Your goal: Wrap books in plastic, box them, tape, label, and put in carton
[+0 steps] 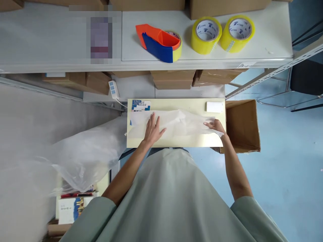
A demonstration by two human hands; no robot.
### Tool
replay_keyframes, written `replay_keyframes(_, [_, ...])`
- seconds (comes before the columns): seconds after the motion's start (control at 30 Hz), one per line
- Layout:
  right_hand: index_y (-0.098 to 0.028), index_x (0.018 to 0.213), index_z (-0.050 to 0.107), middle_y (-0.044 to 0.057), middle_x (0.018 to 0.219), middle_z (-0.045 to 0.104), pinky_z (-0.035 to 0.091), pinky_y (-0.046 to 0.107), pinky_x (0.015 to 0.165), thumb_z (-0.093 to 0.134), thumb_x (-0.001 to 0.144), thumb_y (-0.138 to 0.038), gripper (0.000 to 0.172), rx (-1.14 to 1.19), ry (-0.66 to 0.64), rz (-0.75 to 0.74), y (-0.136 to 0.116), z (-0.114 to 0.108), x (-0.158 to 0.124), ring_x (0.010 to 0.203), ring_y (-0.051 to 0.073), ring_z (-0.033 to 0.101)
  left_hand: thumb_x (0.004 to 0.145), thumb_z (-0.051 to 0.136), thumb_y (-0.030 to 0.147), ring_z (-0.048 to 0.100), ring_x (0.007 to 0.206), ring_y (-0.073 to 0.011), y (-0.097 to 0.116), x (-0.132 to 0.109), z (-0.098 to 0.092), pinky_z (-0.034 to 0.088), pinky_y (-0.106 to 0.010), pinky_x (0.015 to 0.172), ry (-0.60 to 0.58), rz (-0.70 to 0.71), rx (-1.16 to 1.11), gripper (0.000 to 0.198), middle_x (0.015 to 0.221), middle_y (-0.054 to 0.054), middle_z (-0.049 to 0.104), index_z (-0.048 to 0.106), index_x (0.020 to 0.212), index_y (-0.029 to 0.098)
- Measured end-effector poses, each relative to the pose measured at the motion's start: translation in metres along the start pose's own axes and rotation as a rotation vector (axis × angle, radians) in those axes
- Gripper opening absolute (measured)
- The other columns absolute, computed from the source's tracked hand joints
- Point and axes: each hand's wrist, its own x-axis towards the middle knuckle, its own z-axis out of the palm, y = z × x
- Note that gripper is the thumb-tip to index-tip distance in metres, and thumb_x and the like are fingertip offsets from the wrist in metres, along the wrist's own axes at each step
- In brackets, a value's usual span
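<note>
A thin, whitish see-through sheet (174, 122), crumpled in places, lies across the small pale yellow table (176, 143) in front of me. My left hand (152, 129) rests flat on its left half with the fingers spread. At the sheet's right end, my right hand (215, 126) has its fingers bent around the loose edge. Part of that grip is hidden by the sheet. Under the sheet's left part, a blue and white printed item (140, 105) shows at the back corner. Near the back right of the table lies a small white box (214, 107), touched by neither hand.
An orange and blue tape dispenser (158, 42) and two yellow tape rolls (206, 35) stand on the shelf (272, 37) ahead. An open carton (242, 127) adjoins the table's right side. A large plastic bag (85, 151) and a power strip (113, 89) are to the left.
</note>
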Motion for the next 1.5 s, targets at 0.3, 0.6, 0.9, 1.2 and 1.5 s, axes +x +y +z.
replay_keyframes(0.3, [-0.013,0.129,0.07,0.01,0.087,0.08,0.055,0.036,0.08,0.08,0.086,-0.085,0.085,-0.233,-0.041,0.232,0.052,-0.002,0.008,0.082,0.026,0.075,0.092,0.083,0.054,0.009,0.177,-0.0521,-0.033,0.016,0.062,0.018,-0.065,0.141,-0.304,-0.059,0.082,0.116,0.189,-0.033,0.003,0.027,0.181,0.004])
replay_keyframes(0.6, [-0.014,0.155,0.067,0.027,0.164,0.06,0.047,0.064,0.126,0.061,0.11,-0.058,0.063,-0.473,-0.011,-0.319,-0.003,0.112,-0.004,0.152,0.045,0.055,0.08,0.095,0.063,0.003,0.177,-0.0531,-0.057,0.011,0.077,0.013,-0.068,0.14,-0.282,-0.021,0.072,0.133,0.19,-0.031,0.002,0.028,0.182,0.009])
replay_keyframes(0.9, [-0.01,0.182,0.028,0.02,0.192,0.006,0.009,0.059,0.145,0.06,0.112,-0.058,0.09,-0.646,-0.395,-0.551,-0.025,0.252,-0.01,0.18,0.039,0.007,0.078,0.097,0.066,0.002,0.176,-0.0543,-0.064,-0.003,0.075,0.01,-0.066,0.141,-0.275,-0.021,0.067,0.14,0.189,-0.034,0.0,0.026,0.181,0.005])
replay_keyframes(1.2, [-0.013,0.183,0.029,0.019,0.192,0.009,0.01,0.058,0.145,0.053,0.113,-0.065,0.09,-0.743,-0.221,-0.404,0.056,0.184,-0.021,0.18,0.039,0.011,0.073,0.104,0.054,-0.003,0.176,-0.0559,-0.064,-0.002,0.093,0.007,-0.069,0.141,-0.266,0.044,0.096,0.146,0.188,-0.034,-0.004,0.021,0.183,0.006])
replay_keyframes(1.5, [-0.013,0.182,0.031,0.02,0.191,0.015,0.021,0.061,0.143,0.043,0.113,-0.074,0.093,-0.833,-0.101,-0.37,0.102,0.13,-0.027,0.179,0.04,0.016,0.073,0.105,0.053,-0.003,0.176,-0.0539,-0.033,0.016,0.116,0.006,-0.073,0.141,-0.221,0.149,0.039,0.143,0.19,-0.031,0.002,0.022,0.183,0.012])
